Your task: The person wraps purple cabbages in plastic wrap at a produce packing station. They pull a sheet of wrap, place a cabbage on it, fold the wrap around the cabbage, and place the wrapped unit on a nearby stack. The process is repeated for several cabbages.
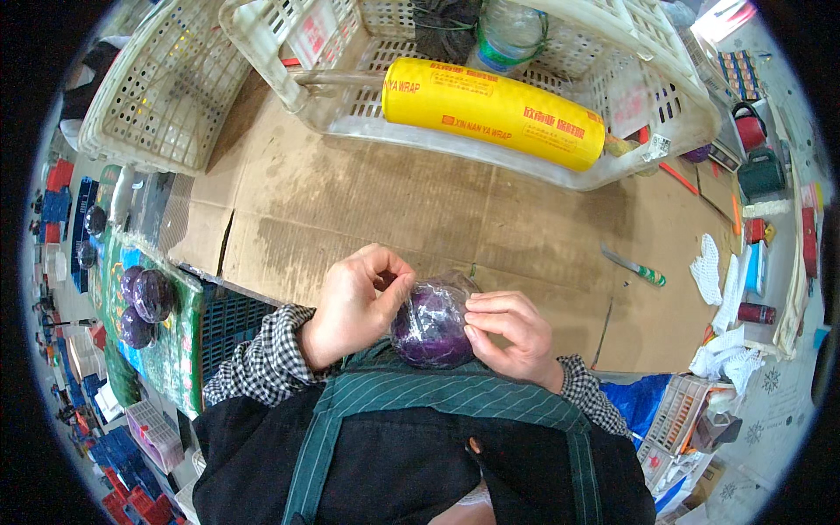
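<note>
A red cabbage [436, 328] in shiny cling film [453, 287] is at the table's near edge, close against my apron [453, 392]. My left hand [361, 305] is at its upper left, thumb and forefinger pinched together on the film. On the other side my right hand [512, 335] has its fingertips pressed to the wrapped cabbage. Loose film bunches over the top between the hands. Beyond them, a thick yellow roll of cling film [492, 111] lies on a rod across the front of a white plastic crate [420, 141].
Brown cardboard [394, 203] covers the table. A green-handled knife [633, 266] lies on the right, short of white mesh gloves [706, 269]. Several wrapped cabbages [152, 295] sit to the left. Another white crate [164, 85] stands at the far left; a plastic bottle [508, 39] is inside the front crate.
</note>
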Demonstrator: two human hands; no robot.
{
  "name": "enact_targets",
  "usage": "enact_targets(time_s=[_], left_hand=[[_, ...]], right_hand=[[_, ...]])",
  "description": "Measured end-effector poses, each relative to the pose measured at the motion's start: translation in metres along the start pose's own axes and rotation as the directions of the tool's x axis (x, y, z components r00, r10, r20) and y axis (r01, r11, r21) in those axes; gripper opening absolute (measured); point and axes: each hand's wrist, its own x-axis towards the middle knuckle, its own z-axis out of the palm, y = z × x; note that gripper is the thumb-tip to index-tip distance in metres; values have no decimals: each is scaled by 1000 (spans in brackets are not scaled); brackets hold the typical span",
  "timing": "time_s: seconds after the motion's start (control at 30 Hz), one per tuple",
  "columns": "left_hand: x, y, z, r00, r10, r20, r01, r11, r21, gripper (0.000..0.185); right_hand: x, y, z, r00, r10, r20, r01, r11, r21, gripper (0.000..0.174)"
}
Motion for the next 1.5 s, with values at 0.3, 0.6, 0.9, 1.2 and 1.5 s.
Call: enact_targets(time_s=[0.3, 0.6, 0.9, 1.2, 1.5], left_hand=[[-19, 1, -1, 929, 204, -307, -248, 962, -111, 5], [1, 22, -9, 889, 445, 110, -455, 827, 330, 18], [14, 37, -14, 778, 426, 462, -627, 472, 620, 14], [19, 33, -24, 821, 502, 274, -564, 634, 529, 16], [18, 35, -18, 778, 406, 480, -629, 483, 610, 12]], right_hand=[[2, 3, -2, 1000, -13, -8, 12, 1000, -28, 20], [6, -3, -1, 1000, -4, -11, 3, 998, -56, 18], [7, -3, -3, 1000, 6, -9, -7, 998, -57, 17], [7, 0, -4, 1000, -1, 1, 1, 1000, -24, 16], [8, 0, -3, 1000, -12, -3, 11, 999, -41, 17]])
